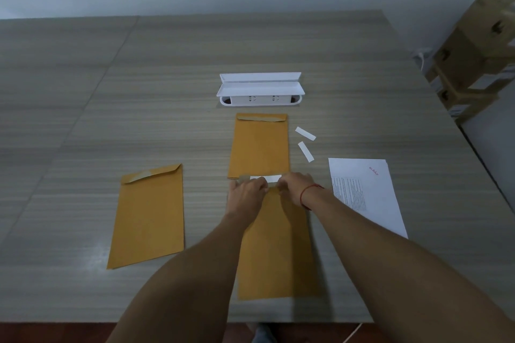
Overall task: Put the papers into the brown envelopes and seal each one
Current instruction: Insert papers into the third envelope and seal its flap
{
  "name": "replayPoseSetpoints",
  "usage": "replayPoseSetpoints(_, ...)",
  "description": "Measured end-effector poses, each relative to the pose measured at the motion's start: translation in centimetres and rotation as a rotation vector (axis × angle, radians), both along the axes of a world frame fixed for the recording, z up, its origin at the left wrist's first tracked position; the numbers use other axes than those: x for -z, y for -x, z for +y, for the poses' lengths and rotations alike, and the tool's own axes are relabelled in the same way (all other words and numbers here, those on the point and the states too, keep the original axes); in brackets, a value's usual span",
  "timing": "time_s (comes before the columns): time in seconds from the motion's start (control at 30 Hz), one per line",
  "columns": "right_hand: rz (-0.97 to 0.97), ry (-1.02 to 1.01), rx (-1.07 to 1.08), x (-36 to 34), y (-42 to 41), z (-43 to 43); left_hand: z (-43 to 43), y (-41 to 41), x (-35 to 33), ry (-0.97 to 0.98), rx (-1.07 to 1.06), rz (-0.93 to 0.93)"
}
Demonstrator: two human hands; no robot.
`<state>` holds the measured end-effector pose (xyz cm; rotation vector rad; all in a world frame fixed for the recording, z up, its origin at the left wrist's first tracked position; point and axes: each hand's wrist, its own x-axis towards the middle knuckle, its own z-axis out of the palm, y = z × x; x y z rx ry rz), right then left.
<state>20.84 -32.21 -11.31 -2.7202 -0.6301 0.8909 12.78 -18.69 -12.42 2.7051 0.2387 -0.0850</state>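
Centrally, at six o'clock on the table (167, 78), an envelope (276, 245) has its strip (264, 178) pinched by curled fingers (262, 186) of the left hand (245, 193) and right hand (294, 184), likely to bare glue; papers (370, 192) are laid at three o'clock.

Top of near envelope (276, 245) hidden under left hand (245, 192), right hand (295, 182); papers (373, 203) print too small; boxes (473, 58) cut by right edge.
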Motion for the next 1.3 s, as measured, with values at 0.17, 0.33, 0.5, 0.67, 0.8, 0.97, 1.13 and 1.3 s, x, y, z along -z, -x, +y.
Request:
replayPoseSetpoints(0.17, -0.124, -0.02, 0.009, -0.1, 1.0, 0.0, 0.2, 0.8, 0.7, -0.031, -0.042, -0.009)
replayPoseSetpoints(0.33, -0.059, -0.15, 0.361, 0.7, 1.9, -0.3, 1.2, 1.9, 1.3, -0.088, -0.127, 0.064)
replayPoseSetpoints(0.5, 0.01, -0.319, 0.639, 1.9, 1.9, 0.0, 1.6, 2.4, 2.5, -0.065, -0.079, 0.186)
replayPoseSetpoints(0.67, 0.014, -0.391, 0.657, 2.1, 1.9, 0.6, 1.7, 2.4, 2.7, -0.053, -0.086, 0.18)
replayPoseSetpoints(0.8, 0.004, -0.425, 0.724, 2.5, 1.9, 1.1, 1.8, 2.3, 2.8, -0.045, -0.095, 0.178)
replayPoseSetpoints(0.97, -0.018, -0.436, 0.787, 2.4, 2.0, 1.9, 1.9, 2.2, 2.6, -0.048, -0.103, 0.182)
replayPoseSetpoints(1.13, -0.016, -0.376, 0.798, 2.1, 2.0, 2.8, 1.8, 2.0, 2.3, -0.059, -0.099, 0.209)
replayPoseSetpoints(1.3, -0.009, -0.359, 0.849, 1.2, 1.8, 3.4, 1.8, 1.9, 2.1, -0.074, -0.095, 0.228)
